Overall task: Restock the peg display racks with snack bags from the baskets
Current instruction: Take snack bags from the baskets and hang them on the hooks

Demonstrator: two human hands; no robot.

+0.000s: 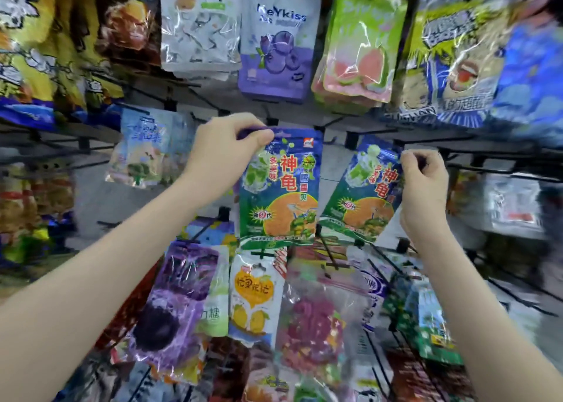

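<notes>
Two identical green-and-blue snack bags are held up at the middle row of the peg rack [487, 152], one in each hand. The left bag [283, 188] is upright, directly below the purple blueberry bag [275, 51]. The right bag [362, 194] is just beside it, apart and tilted, its top leaning right, below the pink guava bag [359, 54].

Handling (judged): glossy film pouches like these are probably light, soft and a little slippery. The flat sealed strip along the top edge, beside the hang hole, looks like the best place to take hold, since squeezing the filled body may crush the contents.

Hands: the left hand [231, 152] pinches the top left corner of the left bag between thumb and curled fingers. The right hand [423, 182], fingers curled tight, pinches the top right corner of the right bag. Neither hand is slack or spread. Whether either hang hole is already on a peg cannot be told, because the fingers and bag tops hide it.
</notes>
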